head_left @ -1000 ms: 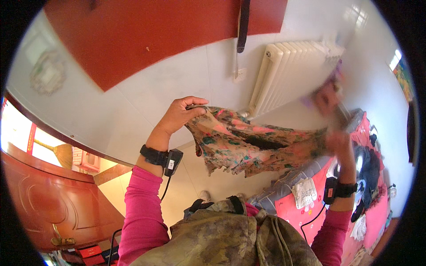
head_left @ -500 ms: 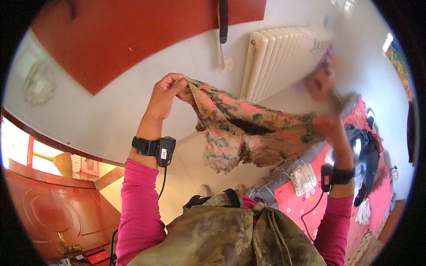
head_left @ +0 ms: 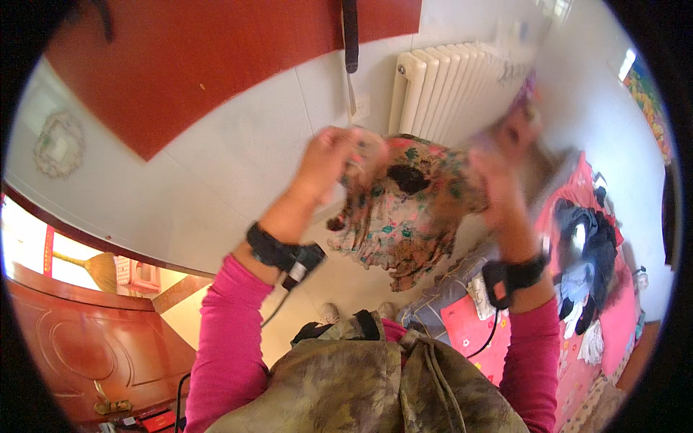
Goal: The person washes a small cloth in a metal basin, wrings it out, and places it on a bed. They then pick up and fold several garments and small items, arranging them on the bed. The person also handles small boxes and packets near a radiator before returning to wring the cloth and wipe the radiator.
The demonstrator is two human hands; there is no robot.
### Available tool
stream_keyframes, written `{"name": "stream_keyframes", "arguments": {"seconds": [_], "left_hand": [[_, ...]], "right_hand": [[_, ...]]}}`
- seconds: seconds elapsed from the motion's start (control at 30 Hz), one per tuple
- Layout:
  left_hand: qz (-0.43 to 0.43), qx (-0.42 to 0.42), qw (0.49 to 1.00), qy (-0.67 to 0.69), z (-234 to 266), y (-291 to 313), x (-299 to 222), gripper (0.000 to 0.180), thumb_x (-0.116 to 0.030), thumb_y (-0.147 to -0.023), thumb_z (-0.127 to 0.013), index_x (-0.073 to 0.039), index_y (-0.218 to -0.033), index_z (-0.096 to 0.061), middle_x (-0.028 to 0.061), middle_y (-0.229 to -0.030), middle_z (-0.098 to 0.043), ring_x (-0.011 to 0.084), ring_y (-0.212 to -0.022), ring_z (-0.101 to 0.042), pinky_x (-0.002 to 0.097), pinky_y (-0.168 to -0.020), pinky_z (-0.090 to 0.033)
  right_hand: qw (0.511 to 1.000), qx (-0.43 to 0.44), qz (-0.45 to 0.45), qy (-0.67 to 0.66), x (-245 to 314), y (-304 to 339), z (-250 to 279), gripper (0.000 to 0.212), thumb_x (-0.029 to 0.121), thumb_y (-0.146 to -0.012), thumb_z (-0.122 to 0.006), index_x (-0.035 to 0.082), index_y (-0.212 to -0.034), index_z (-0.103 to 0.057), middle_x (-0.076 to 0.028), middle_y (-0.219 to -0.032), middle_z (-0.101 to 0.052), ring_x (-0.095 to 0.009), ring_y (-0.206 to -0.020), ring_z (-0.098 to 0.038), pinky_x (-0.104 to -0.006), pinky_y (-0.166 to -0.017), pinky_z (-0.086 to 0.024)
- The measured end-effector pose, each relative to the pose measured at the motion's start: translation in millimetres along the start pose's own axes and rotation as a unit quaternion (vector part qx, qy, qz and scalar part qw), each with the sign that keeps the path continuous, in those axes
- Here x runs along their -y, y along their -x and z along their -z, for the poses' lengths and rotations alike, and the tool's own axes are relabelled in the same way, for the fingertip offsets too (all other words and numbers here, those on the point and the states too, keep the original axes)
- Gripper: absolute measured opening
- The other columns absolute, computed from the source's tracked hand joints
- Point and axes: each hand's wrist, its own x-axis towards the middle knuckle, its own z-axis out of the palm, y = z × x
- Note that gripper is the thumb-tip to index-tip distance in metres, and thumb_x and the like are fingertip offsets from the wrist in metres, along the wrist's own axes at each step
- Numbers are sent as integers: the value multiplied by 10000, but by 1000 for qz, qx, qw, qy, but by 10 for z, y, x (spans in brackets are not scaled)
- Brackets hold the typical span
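Note:
A thin tan garment [head_left: 426,216] with pink and green flowers hangs between my hands, with a dark gap near its top and a ruffled lower edge. My left hand [head_left: 328,155] is closed on its left end, its fingers slightly blurred. My right hand [head_left: 494,177] grips the other end, more smeared by motion. Both hands are raised at about the same height in front of the white wall. Folds hide the garment's exact cut.
A cream radiator [head_left: 440,90] stands behind the garment against the wall. To the right is a bed with a pink cover [head_left: 491,350] and a pile of dark clothes [head_left: 595,242]. A reddish wooden door [head_left: 94,339] is at lower left, with a broom [head_left: 94,267] beyond it.
My hands have come closer together, the left moving right and the right moving left. The garment, stretched wide before, now hangs bunched and lower between them.

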Motion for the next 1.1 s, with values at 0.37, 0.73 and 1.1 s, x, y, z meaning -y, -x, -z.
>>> {"name": "stream_keyframes", "arguments": {"seconds": [0.37,0.73,1.1], "left_hand": [[-156,144,976,56,-569,324,-159,177,-160,-892,-584,-37,-1014,-554,-12,-873,-580,44,-758,-509,200,-654,-436],[-232,252,936,-82,-290,283,-418,175,-71,-852,-619,-3,-1012,-600,-13,-905,-621,37,-822,-539,210,-711,-460],[-208,8,977,51,115,593,948,347,-101,-713,-776,-75,-958,-531,-15,-922,-537,79,-878,-504,240,-774,-450]], "right_hand": [[973,221,27,-64,18,227,-728,472,311,-943,-471,-23,-1275,-429,-81,-970,-593,-153,-858,-592,-272,-732,-477],[677,153,512,506,368,27,-732,724,264,-691,-736,52,-1310,-427,-149,-957,-638,-215,-854,-621,-316,-794,-477],[843,208,235,437,695,22,-858,189,103,-715,-745,4,-843,-647,-12,-737,-629,-63,-679,-536,-231,-597,-440]]}}
